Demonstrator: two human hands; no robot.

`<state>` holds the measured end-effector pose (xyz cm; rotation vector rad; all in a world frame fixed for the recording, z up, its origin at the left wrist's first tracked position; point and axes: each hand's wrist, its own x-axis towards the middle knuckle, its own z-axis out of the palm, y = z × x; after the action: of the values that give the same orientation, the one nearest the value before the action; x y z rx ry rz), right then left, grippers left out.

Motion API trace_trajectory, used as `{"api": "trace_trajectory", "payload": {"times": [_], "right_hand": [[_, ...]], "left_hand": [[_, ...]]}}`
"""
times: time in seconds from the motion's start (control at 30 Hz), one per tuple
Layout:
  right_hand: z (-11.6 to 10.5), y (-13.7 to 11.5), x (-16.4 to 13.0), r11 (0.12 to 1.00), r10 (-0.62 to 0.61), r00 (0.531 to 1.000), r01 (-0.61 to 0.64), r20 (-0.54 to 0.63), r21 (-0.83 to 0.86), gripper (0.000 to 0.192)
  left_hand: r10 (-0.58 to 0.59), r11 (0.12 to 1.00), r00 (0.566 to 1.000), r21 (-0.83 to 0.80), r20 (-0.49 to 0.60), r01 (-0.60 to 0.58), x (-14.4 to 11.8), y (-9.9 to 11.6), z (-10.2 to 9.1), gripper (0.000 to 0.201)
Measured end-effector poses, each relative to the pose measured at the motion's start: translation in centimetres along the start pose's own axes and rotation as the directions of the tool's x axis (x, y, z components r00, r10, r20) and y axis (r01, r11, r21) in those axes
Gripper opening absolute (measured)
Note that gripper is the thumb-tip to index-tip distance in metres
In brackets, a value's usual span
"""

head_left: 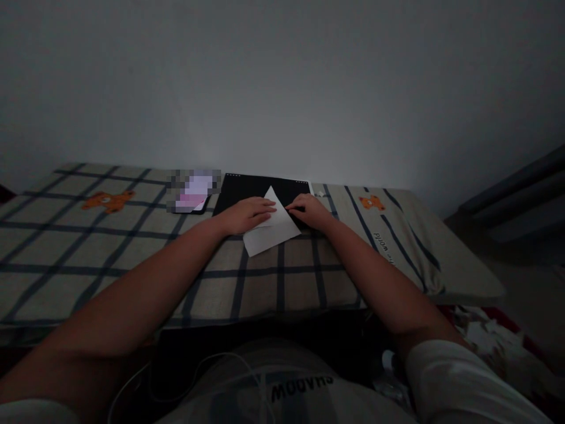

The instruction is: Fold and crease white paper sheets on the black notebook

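Note:
A white sheet of paper [276, 232], folded to a point at its far end, lies partly on a black pad or book [247, 187] and partly on the checked tablecloth. My left hand [247, 215] rests on the paper's left side, fingers stretched out and pressing it down. At the right edge of the paper, my right hand [311, 211] has its fingers curled, with thumb and forefinger pinched together at the edge. The exact contact of those fingertips is too dark to make out fully.
A lit phone [194, 191] lies left of the black pad. The checked cloth [132, 247] with bear prints covers the table, which stands against a pale wall [282, 88]. A white cable [220, 355] hangs near my lap. Below the right end is a red container [514, 327] with pale scraps.

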<state>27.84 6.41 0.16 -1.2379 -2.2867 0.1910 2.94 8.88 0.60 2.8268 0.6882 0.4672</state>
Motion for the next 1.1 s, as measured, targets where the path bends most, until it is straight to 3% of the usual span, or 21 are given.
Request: {"api": "trace_trajectory", "payload": {"times": [0.27,0.73,1.1], "right_hand": [[-1.6,0.2,-0.4,0.994,-0.094,0.989,0.086,0.113,0.069,0.009],[-2.5,-0.7,-0.6,0.997,-0.031,0.969,0.013,0.247,0.072,0.012],[-2.1,-0.2,-0.6,0.990,-0.018,0.964,-0.020,0.266,0.142,0.012]], "left_hand": [[0.003,0.998,1.000,0.056,0.018,-0.004,0.2,0.2,0.0,0.044],[-0.010,0.993,0.999,0.122,0.033,0.006,0.3,0.8,-0.2,0.048],[-0.016,0.991,1.000,0.135,0.025,0.012,0.4,1.1,-0.2,0.047]]}}
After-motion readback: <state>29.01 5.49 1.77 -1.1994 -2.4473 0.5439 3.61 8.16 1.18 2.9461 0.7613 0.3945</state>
